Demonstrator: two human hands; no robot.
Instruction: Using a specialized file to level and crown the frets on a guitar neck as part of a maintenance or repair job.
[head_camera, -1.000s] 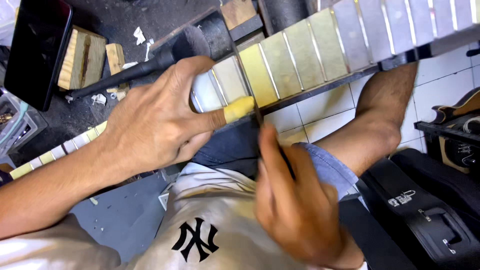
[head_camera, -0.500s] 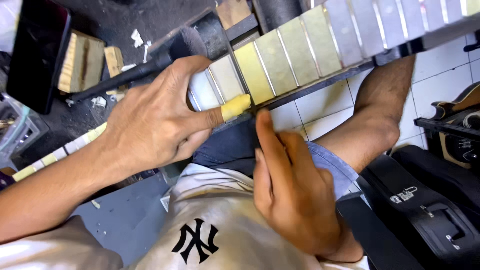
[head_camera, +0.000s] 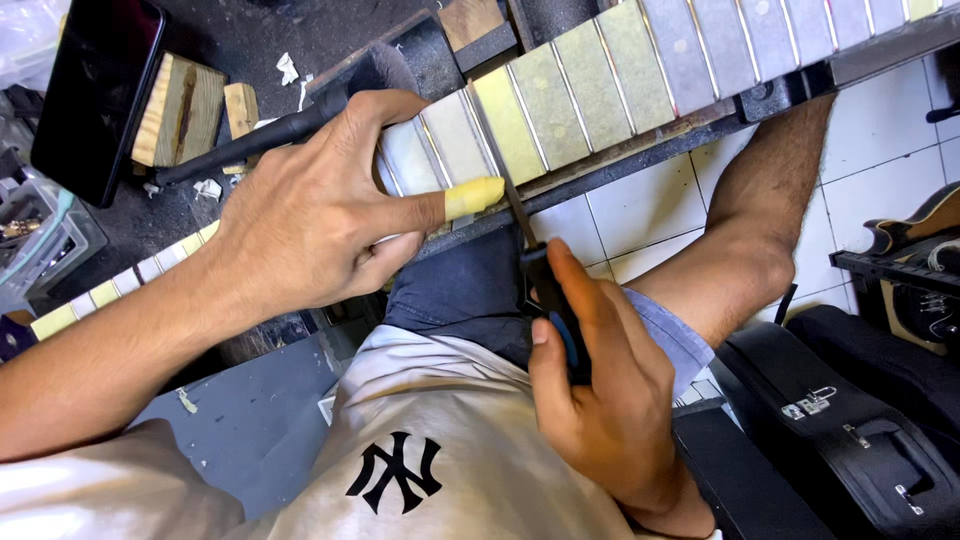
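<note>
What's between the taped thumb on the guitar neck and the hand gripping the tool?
In the head view, only the tool's thin metal blade spans from the right hand to the neck beside the left thumb.

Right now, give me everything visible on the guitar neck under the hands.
The guitar neck lies diagonally across the dark bench, fretboard up. Metal frets cross it, and the spaces between are covered in yellowish and pale tape. The left hand presses on its lower end, thumb wrapped in yellow tape. The right hand holds a thin tool whose tip meets the neck's near edge.
</note>
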